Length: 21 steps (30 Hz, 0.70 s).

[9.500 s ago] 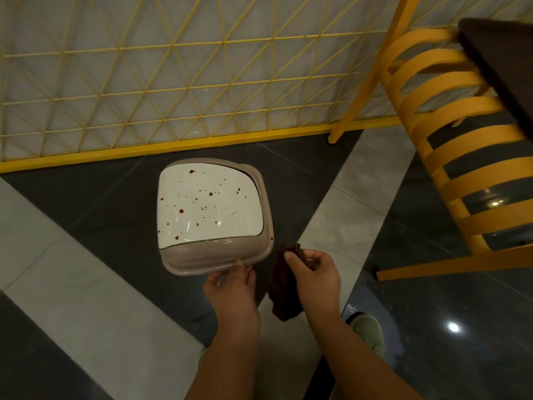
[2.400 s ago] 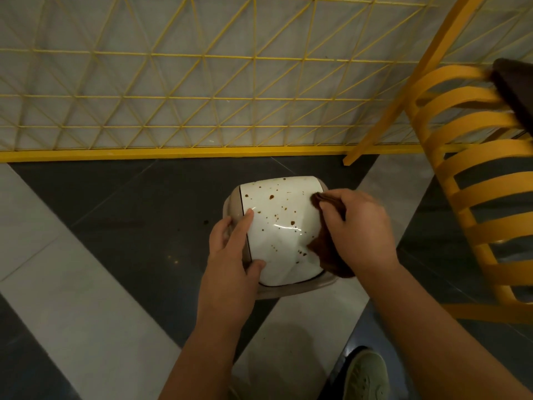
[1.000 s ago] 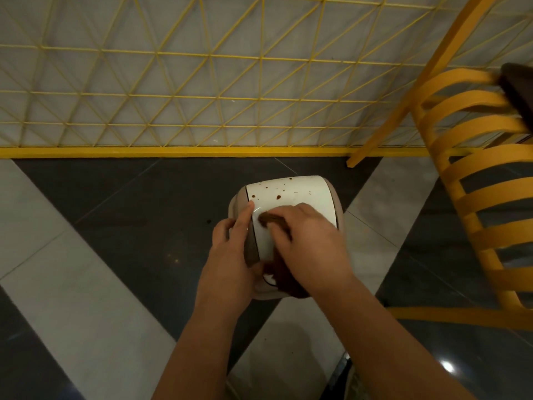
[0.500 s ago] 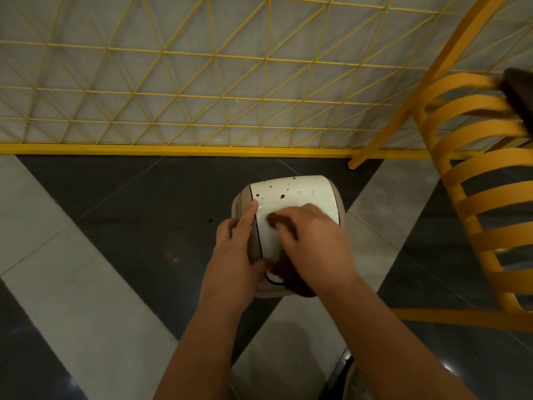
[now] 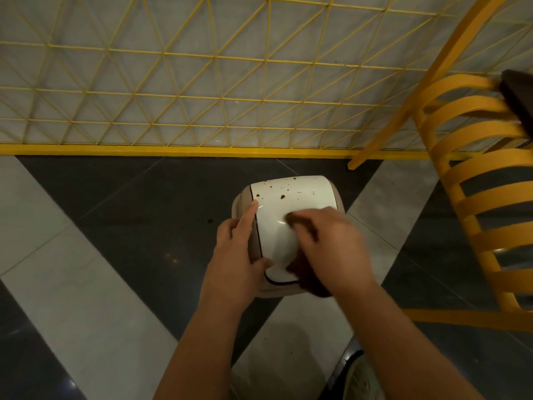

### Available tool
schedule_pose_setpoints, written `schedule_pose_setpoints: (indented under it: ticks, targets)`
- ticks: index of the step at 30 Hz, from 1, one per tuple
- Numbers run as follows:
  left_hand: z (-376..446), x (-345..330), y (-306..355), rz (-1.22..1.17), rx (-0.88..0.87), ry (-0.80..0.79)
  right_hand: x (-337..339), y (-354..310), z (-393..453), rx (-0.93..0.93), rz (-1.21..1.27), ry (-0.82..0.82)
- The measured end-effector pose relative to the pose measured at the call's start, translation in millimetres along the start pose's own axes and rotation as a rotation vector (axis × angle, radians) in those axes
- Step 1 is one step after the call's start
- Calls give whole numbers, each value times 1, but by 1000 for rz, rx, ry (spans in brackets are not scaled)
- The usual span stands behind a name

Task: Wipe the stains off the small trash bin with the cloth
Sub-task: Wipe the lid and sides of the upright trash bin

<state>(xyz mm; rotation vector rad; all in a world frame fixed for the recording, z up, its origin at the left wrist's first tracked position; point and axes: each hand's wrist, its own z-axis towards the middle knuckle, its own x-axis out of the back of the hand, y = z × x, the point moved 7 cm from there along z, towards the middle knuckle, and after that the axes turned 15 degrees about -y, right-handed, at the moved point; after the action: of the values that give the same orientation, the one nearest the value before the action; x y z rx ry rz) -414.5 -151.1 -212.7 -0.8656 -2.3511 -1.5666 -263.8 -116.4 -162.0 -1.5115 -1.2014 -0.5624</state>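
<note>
I've got the small beige plastic trash bin with the glossy white lid [image 5: 291, 215] on the dark-and-pale tiled floor [image 5: 95, 284], near the yellow wire-grid fence [image 5: 173, 90], w/ a yellow slatted chair [image 5: 473, 174] well off to the right.

Left hand [image 5: 235, 252]: grip clamped on the bin's left side, index finger lying along the lid seam, thumb hooked at the near edge. It's bracing the bin, I judge.

Right hand [image 5: 331, 241]: grip closed on the dark brown cloth [image 5: 305, 272], pressing it flat on the lid. Cloth peeks out at the fingertips and bunches below the palm at the near right corner. Hand is motion-blurred, so mid-stroke.

What's changed: approx 2 s back the lid was speckled all over and the cloth sat at its right edge. Now the near and middle lid reads clean and shiny; brown spots are left only along the far strip. Since half a sec ago the cloth has slid a bit right across the middle.

Meaning: wiping works, roughly two-thirds of the lid done. Next I'd push strokes toward the far edge. Bin's sides are mostly hidden, so can't tell if stains remain there.
</note>
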Motion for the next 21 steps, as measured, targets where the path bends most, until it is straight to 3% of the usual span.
schedule_pose_setpoints:
  ticks: [4, 8, 11, 18, 21]
  targets:
    - [2, -1, 1, 10, 17, -2, 20, 33, -2, -173, 125, 127]
    - [1, 0, 1, 7, -6, 5, -12, -24, 0, 6, -3, -55]
    - [1, 0, 1, -14, -12, -4, -20, -31, 0, 95, -62, -59]
    - [1, -3, 5, 9, 17, -25, 16, 45, -3, -208, 190, 167]
    - [2, -1, 2, -10, 15, -5, -14, 0, -2, -65, 123, 24]
